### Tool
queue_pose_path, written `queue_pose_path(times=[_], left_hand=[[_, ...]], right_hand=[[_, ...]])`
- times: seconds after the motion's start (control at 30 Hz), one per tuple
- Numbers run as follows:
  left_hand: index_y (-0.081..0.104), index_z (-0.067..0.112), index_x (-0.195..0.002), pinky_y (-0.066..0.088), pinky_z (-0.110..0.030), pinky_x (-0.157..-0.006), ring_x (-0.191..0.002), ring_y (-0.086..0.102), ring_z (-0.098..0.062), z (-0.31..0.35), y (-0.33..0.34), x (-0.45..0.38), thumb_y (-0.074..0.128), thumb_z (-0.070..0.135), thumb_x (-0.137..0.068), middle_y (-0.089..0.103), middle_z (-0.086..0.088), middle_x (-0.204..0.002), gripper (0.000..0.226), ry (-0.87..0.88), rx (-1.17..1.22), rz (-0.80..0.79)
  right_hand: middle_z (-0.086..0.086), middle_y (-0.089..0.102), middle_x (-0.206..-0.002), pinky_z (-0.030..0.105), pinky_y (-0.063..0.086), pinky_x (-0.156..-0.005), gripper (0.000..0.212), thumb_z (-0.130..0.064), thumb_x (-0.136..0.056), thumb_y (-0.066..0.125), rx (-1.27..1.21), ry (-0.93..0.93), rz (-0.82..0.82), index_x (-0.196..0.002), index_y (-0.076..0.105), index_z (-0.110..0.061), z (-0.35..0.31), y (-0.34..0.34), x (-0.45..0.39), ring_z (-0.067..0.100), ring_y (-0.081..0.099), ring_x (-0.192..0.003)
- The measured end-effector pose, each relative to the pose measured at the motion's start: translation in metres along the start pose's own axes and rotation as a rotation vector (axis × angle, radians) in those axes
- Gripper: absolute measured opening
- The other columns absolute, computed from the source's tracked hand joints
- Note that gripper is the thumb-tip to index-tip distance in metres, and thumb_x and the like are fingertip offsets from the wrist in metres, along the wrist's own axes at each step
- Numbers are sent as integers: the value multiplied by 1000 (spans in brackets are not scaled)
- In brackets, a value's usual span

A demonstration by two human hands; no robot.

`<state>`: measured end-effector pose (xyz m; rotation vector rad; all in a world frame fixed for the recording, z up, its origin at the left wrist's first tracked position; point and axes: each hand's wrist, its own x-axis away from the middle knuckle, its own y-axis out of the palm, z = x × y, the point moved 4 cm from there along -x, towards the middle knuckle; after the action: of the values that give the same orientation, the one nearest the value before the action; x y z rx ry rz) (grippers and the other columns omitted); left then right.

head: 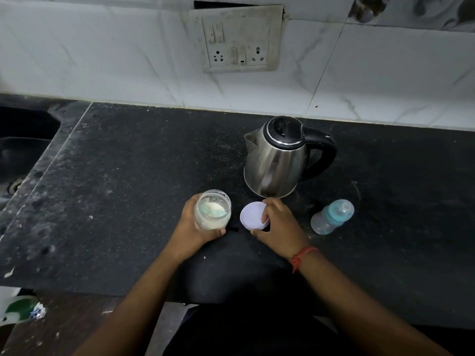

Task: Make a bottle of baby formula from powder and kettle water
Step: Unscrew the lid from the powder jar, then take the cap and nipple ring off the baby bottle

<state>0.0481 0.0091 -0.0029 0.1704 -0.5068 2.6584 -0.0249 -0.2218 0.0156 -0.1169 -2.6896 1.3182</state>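
My left hand (191, 227) grips a clear jar (212, 210) of whitish powder, open at the top, with a green scoop half sunk in the powder. My right hand (279, 226) holds the jar's white lid (252, 215) just to the right, its underside turned up. A steel kettle (276, 158) with a black lid and handle stands behind the hands, spout to the left. The baby bottle (331, 217), clear with a teal collar and cap, stands to the right of my right hand.
All of this rests on a dark stone counter (128, 188). A sink (23, 140) lies at the far left. A wall switchboard (236, 39) with sockets sits on the tiled wall above the kettle. A green and white packet (19, 308) lies below the counter's front left edge.
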Motion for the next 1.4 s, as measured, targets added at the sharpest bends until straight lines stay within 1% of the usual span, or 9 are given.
queue_pose_path(times=[0.1, 0.27, 0.47, 0.63, 0.83, 0.97, 1.17, 1.27, 1.4], left_hand=[[41, 17, -143, 41, -4, -96, -120, 55, 11, 0, 1, 2, 93, -1, -67, 57, 7, -137, 94, 25, 19, -11], [37, 19, -145, 36, -1, -96, -118, 49, 21, -3, -3, 1, 91, 0, -70, 51, 18, -135, 94, 43, 23, -27], [19, 30, -150, 32, -3, -105, -129, 42, 19, -10, -8, -3, 93, 14, -70, 43, 18, -146, 110, 20, 9, -97], [10, 31, -157, 27, -5, -111, -139, 36, 13, -7, -16, -1, 89, 48, -57, 35, 13, -156, 129, 13, -2, -114], [15, 31, -162, 21, -30, -125, -154, 17, 3, 33, -28, 8, 64, 67, -81, 17, 19, -167, 102, 172, -19, 28], [25, 17, -160, 21, -21, -124, -155, 23, -8, 85, -20, 9, 61, 56, -91, 26, 6, -167, 87, 403, -138, 86], [34, 7, -155, 26, -32, -124, -153, 31, -18, 126, 35, 11, 64, 39, -93, 37, -3, -162, 77, 537, -118, 26], [33, 14, -156, 28, -30, -123, -151, 33, -13, 125, 70, 9, 66, 39, -93, 37, 3, -162, 76, 504, -109, -64], [31, 21, -158, 27, -17, -118, -149, 33, -3, 122, 106, 8, 74, 30, -93, 38, 10, -159, 79, 421, -107, -196]], right_hand=[[7, 56, -129, 23, 32, -91, 39, -22, -68, 88, 65, 22, -4, -86, 56, -10, 8, 13, 1, 30, 49, -119], [9, 57, -116, 37, 45, -94, 51, -27, -64, 89, 134, 30, 26, -101, 59, -8, 7, 22, 9, 34, 51, -110], [12, 56, -123, 38, 45, -99, 59, -29, -64, 90, 144, 46, 52, -109, 59, -5, 1, 18, 13, 34, 52, -115], [12, 52, -137, 38, 41, -107, 65, -38, -68, 87, 117, 12, 106, -119, 60, -7, -9, 6, 15, 31, 48, -127], [7, 45, -146, 32, 35, -109, 63, -38, -76, 83, 98, -34, 198, -125, 57, -10, -21, -21, 19, 25, 42, -133], [7, 49, -142, 28, 33, -108, 52, -31, -82, 80, 92, -64, 309, -124, 58, -10, -25, -55, 23, 24, 45, -129], [6, 57, -127, 26, 37, -98, 36, -25, -86, 76, 89, -35, 446, -115, 60, -12, -1, -115, 27, 25, 54, -119], [3, 58, -122, 24, 34, -96, 35, -29, -88, 75, 123, 47, 401, -115, 62, -12, 21, -135, 32, 24, 52, -118], [2, 52, -134, 34, 43, -101, 54, -37, -86, 77, 160, 216, 188, -131, 56, -16, 52, -145, 41, 23, 47, -127]])
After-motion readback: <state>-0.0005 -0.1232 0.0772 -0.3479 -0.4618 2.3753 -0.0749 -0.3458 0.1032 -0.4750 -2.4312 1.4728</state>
